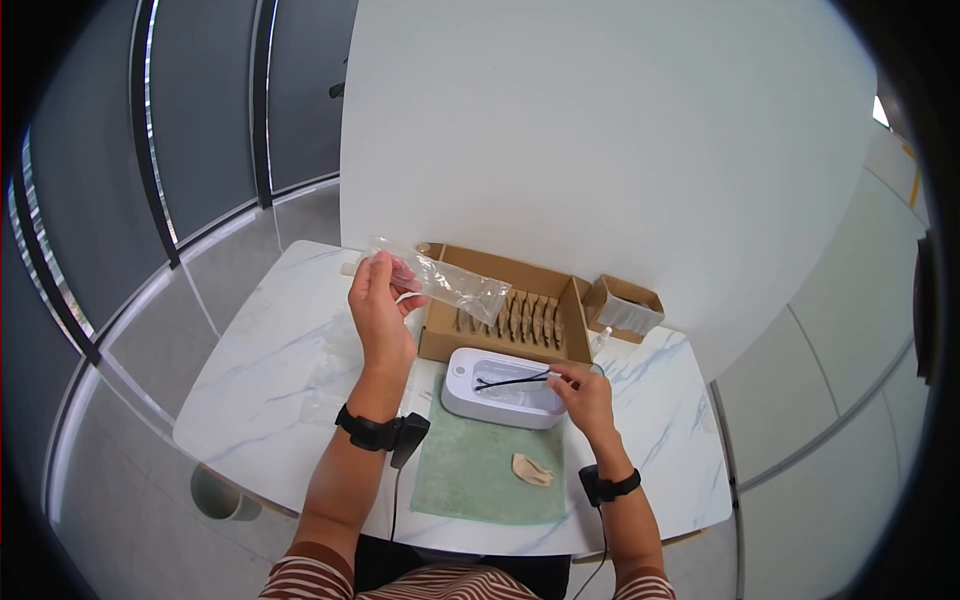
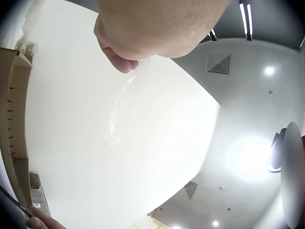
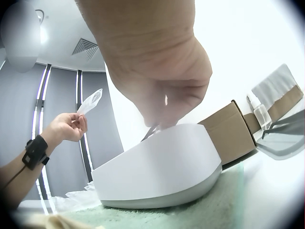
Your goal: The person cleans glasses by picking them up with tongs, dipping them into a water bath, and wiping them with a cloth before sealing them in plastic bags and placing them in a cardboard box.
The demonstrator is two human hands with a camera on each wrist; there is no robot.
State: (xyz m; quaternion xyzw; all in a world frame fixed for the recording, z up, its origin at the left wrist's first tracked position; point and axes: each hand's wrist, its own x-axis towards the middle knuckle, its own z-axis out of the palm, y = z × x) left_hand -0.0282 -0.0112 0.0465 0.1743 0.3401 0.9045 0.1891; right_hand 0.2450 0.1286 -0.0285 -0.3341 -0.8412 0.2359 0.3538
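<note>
My left hand [image 1: 383, 310] is raised over the left of the table and pinches a clear plastic bag [image 1: 460, 287], which stretches out to the right. The bag also shows in the right wrist view [image 3: 90, 101]. My right hand [image 1: 586, 398] is at the right end of a white tub-shaped cleaner [image 1: 500, 413] with a round button. Its fingertips pinch a thin black pair of arms, like eyeglass temples [image 1: 510, 382], lying across the cleaner's open basin. In the right wrist view the fingers hide most of this black piece.
Behind the cleaner stands a cardboard box [image 1: 440, 345] with several dark-edged pieces in a row. A smaller carton [image 1: 645, 298] and a clear bottle [image 3: 261, 116] are at the right. A beige cloth [image 1: 532, 470] lies on the green towel [image 1: 470, 480]. Clear bags [image 1: 325, 385] lie left.
</note>
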